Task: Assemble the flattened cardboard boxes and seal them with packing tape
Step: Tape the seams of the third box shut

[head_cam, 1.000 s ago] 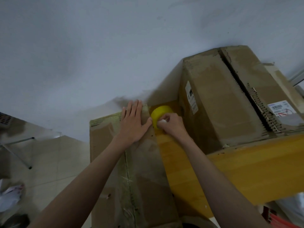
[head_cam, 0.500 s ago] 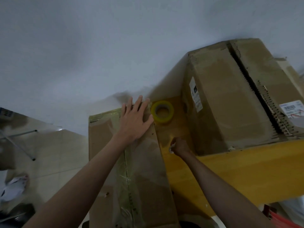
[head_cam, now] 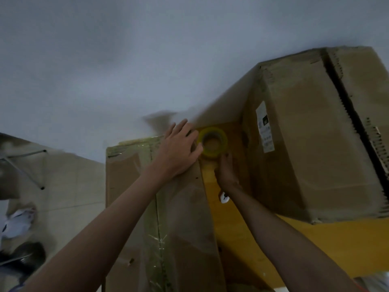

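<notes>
A taped cardboard box (head_cam: 183, 218) stands in front of me, a tape seam running down its top. My left hand (head_cam: 179, 152) lies flat with spread fingers on the box's far right corner, its fingertips next to the yellow tape roll (head_cam: 213, 142). The roll lies flat on the yellow wooden table (head_cam: 315, 239), between this box and a large one. My right hand (head_cam: 226, 168) reaches up to the roll's near rim and touches it with its fingertips. A small white object (head_cam: 224, 199) lies on the table just under my right wrist.
A large closed cardboard box (head_cam: 315, 133) with a white label sits on the table at the right, close to the roll. The pale wall is right behind. On the tiled floor at left are thin metal legs (head_cam: 31, 171), white paper (head_cam: 16, 222) and a dark object (head_cam: 25, 258).
My right hand left the roll, drew back toward me with the small white object, then returned to the roll without it. My left hand stayed on the box.
</notes>
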